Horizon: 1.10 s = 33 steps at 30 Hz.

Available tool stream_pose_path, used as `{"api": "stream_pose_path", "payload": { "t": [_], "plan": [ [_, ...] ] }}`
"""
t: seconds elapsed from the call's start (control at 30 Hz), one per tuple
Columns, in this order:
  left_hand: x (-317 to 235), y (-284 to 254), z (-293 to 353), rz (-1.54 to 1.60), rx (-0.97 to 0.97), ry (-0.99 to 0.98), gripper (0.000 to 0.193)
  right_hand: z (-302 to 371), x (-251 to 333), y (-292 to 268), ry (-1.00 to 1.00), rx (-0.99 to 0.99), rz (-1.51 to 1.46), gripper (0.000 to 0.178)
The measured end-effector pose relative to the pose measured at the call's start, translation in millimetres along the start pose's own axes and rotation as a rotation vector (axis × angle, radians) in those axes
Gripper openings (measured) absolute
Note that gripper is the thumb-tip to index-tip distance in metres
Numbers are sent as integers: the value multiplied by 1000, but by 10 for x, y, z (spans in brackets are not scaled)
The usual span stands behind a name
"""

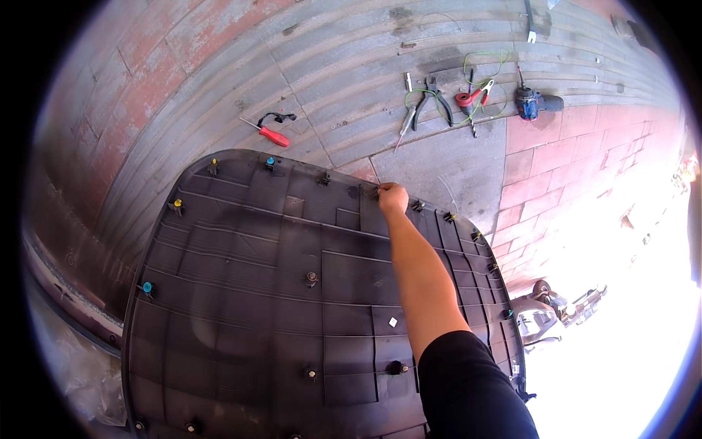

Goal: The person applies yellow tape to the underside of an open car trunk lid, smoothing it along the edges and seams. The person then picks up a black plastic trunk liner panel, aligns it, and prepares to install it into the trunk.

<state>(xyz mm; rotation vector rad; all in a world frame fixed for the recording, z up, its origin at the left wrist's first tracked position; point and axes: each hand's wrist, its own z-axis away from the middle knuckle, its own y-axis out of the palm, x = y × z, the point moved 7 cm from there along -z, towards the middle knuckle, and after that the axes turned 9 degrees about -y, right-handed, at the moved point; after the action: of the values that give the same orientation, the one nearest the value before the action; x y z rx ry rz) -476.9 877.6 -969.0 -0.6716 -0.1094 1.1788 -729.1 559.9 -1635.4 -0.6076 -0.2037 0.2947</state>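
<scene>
A large dark plastic trim panel point(241, 293) lies below me with its ribbed back facing up. Along its rim sit several fastening clips, among them a yellow clip point(178, 205), a blue clip point(148, 287) and a black clip point(324, 178). My right arm reaches across the panel to its far edge. There my right hand point(393, 199) is closed, its fingertips pinching what looks like a dark clip in the row; the fingers hide most of it. A brownish clip point(311, 279) stands near the panel's middle. My left hand is out of view.
Beyond the panel, on grey and red paving, lie a red-handled screwdriver point(274, 136), pliers point(431, 102), a test lead with a red clamp point(485, 92) and a blue-black power tool point(528, 104). A scooter-like vehicle point(537, 314) stands at right; clear plastic sheeting point(84, 366) lies at left.
</scene>
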Motion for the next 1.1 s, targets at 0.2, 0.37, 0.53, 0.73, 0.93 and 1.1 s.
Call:
{"api": "stream_pose_path", "payload": {
  "t": [0.2, 0.37, 0.53, 0.73, 0.93, 1.1],
  "plan": [
    [124, 104, 108, 4, -58, -46, 37, 244, 82, -99, 81, -97, -42, 36],
    [140, 137, 149, 181, 18, -269, 32, 313, 327, -41, -8, -33, 166, 37],
    [61, 3, 29, 67, 108, -22, 41, 274, 158, -193, -104, -33, -3, 44],
    [10, -13, 62, 84, 144, -76, 44, 21, -481, -29, 8, 86, -386, 49],
    [1, -89, -65, 120, 149, -97, 43, 58, -164, -55, -295, 226, 161, 43],
    [-8, -72, -42, 63, 49, 8, 42, 361, 724, -204, -328, 107, 232, 31]
  ]
}}
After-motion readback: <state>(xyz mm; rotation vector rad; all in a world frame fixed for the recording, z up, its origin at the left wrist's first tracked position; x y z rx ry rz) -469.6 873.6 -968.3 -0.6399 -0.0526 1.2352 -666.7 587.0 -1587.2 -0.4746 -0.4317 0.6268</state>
